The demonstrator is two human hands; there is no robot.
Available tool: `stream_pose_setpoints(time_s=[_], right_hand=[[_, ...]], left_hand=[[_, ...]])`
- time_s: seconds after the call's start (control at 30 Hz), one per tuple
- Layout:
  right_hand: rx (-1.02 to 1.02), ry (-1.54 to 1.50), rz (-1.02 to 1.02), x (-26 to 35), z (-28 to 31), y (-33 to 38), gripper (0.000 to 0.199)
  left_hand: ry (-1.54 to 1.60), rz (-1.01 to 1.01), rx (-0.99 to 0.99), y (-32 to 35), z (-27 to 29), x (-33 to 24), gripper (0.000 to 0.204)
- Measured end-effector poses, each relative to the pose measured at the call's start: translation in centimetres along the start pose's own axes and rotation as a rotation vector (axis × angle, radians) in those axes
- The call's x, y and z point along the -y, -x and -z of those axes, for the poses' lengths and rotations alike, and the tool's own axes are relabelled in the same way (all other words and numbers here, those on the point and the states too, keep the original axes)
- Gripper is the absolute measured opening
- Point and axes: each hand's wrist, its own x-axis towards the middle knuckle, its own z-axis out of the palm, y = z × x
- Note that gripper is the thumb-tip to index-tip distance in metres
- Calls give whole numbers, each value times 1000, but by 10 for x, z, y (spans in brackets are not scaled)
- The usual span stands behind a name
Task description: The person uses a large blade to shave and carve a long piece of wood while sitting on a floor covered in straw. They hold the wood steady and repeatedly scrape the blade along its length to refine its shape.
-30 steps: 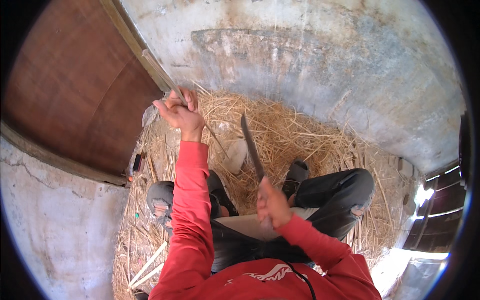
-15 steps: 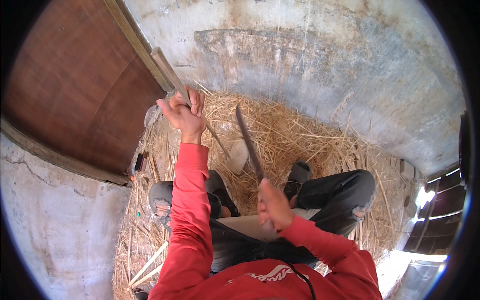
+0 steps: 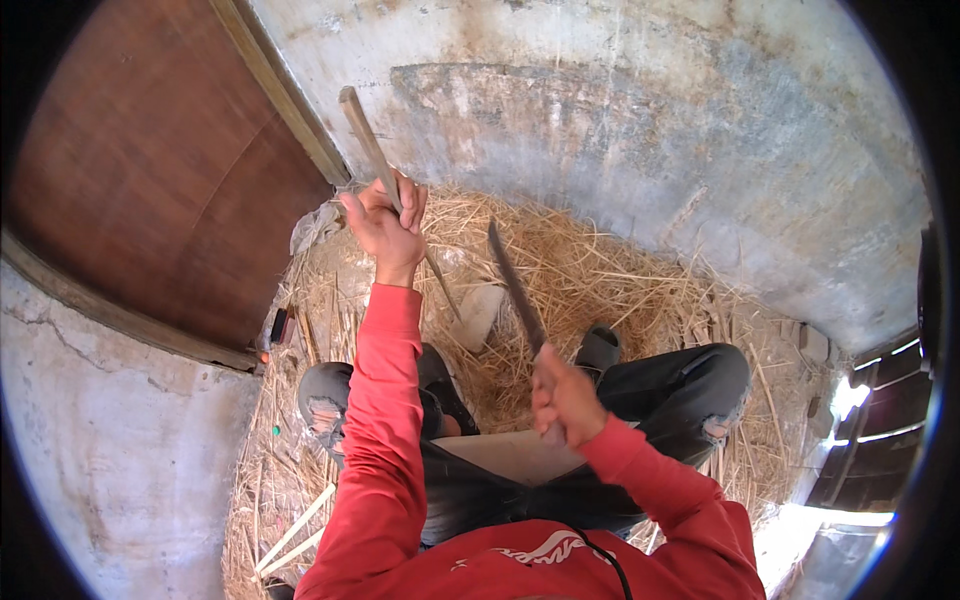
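Observation:
A long, narrow wooden stick (image 3: pixel 366 138) stands tilted in my left hand (image 3: pixel 388 222), its thick end up by the wall and its thin end down at a pale stone (image 3: pixel 481 317). The fingers curl round its middle, while the thumb sticks out to the side. My right hand (image 3: pixel 568 398) grips the handle of a machete (image 3: pixel 515 283) in front of my lap. The dark blade points up and away, apart from the stick. Whether the stick's lower tip touches the stone I cannot tell.
Straw and shavings (image 3: pixel 600 265) cover the floor round my sandalled feet. A weathered concrete wall (image 3: pixel 620 130) curves ahead, and a brown wooden door (image 3: pixel 150 180) stands at the left. Pale split sticks (image 3: pixel 298 530) lie at the lower left, and a brick (image 3: pixel 813 342) at the right.
My left hand has shifted right with the stick, whose top end swung right. My right hand has moved slightly right, carrying the machete away from the stick.

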Motion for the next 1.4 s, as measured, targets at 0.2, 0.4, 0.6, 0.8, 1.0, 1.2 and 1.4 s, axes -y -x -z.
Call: stream_pose_setpoints(time_s=[0.2, 0.4, 0.6, 0.8, 1.0, 1.2, 1.4], right_hand=[[307, -322, 735, 76, -30, 45, 51], [144, 101, -82, -45, -6, -2, 51], [28, -145, 49, -36, 2, -5, 53], [264, -225, 775, 53, -43, 38, 57], [157, 139, -48, -34, -12, -5, 61], [86, 54, 482, 53, -28, 26, 60], [27, -43, 876, 77, -5, 48, 61]], left_hand=[[-49, 15, 13, -1, -7, -2, 79], [-24, 1, -69, 0, -12, 0, 75], [-267, -183, -435, 0, -8, 0, 64], [-206, -241, -444, 0, -12, 5, 75], [-159, -261, -459, -3, -21, 10, 82], [240, -166, -744, 117, 115, 125, 77], [18, -220, -664, 69, 47, 57, 65]])
